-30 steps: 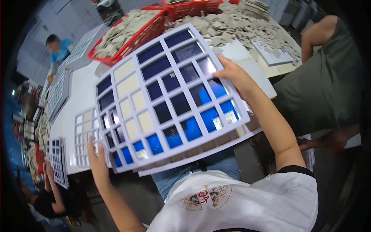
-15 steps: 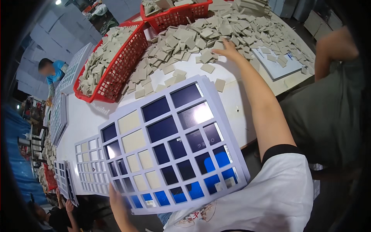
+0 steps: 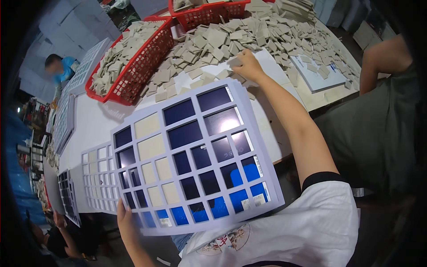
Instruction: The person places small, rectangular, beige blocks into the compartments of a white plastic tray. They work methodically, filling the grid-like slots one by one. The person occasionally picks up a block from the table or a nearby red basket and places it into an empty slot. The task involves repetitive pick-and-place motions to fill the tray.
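Note:
A white grid frame (image 3: 188,147) lies tilted before me, split into several rectangular and square openings. Cream pieces (image 3: 151,144) show in one group of openings at its left; dark blue and bright blue glossy surfaces show in the others. My left hand (image 3: 126,219) grips the frame's lower left edge, its fingers partly hidden by it. Beyond the frame's top right corner, my right hand (image 3: 248,66) pinches a small beige tile (image 3: 233,62) between thumb and fingers, just over the near edge of the tile heap (image 3: 218,39).
Red perforated baskets of tiles (image 3: 141,66) stand at the far left and back. A white box lid (image 3: 316,73) with loose tiles lies at right. Another grid frame (image 3: 98,178) rests left. A person sits close on the right (image 3: 369,124); others work at left.
My right hand has drawn back from the heap, slightly left, and its spread fingers have closed on a tile. The frame has shifted slightly left and up in view, with my left hand still at its edge.

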A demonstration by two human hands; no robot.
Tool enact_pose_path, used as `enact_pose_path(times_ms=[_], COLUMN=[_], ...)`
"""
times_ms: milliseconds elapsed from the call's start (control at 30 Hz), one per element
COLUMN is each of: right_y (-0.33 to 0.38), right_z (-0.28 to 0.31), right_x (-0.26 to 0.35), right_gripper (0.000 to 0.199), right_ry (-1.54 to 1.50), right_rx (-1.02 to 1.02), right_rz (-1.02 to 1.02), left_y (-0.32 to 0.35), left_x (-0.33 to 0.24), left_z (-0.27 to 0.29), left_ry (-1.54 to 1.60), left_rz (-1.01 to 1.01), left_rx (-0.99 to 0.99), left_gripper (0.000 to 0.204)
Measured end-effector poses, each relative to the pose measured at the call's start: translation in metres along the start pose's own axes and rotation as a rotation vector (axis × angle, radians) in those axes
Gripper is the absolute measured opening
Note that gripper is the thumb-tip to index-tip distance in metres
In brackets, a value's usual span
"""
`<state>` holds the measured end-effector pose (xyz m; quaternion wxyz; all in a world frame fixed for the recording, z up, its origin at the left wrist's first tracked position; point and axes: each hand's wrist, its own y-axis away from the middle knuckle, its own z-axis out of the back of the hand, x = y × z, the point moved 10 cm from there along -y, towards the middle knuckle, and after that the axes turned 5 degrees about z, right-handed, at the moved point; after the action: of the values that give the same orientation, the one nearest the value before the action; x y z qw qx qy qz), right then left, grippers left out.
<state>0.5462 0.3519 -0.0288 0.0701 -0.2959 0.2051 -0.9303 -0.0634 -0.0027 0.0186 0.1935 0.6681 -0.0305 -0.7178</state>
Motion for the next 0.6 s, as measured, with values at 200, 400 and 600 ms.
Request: enact_pose_path(times_ms=[200, 400, 600], right_y=[0.009, 0.139, 0.171], right_z=[0.085, 0.022, -0.009], right_x=[0.201, 0.390, 0.392], right_gripper=[0.059, 0.044, 0.063], right_ry=[-0.338, -0.163, -0.251], right_rx=[0.042, 0.359, 0.788], right_rz=[0.199, 0.758, 0.456], left_y=[0.013, 0.003, -0.004], left_x=[-0.088, -0.138, -0.114], left_z=[-0.035, -0.159, -0.207], left_ry=[-1.014, -0.680, -0.770], left_rz=[-0.510, -0.698, -0.817], left_rx=[-0.217, 0.285, 0.385], left_gripper=[0.066, 0.085, 0.073])
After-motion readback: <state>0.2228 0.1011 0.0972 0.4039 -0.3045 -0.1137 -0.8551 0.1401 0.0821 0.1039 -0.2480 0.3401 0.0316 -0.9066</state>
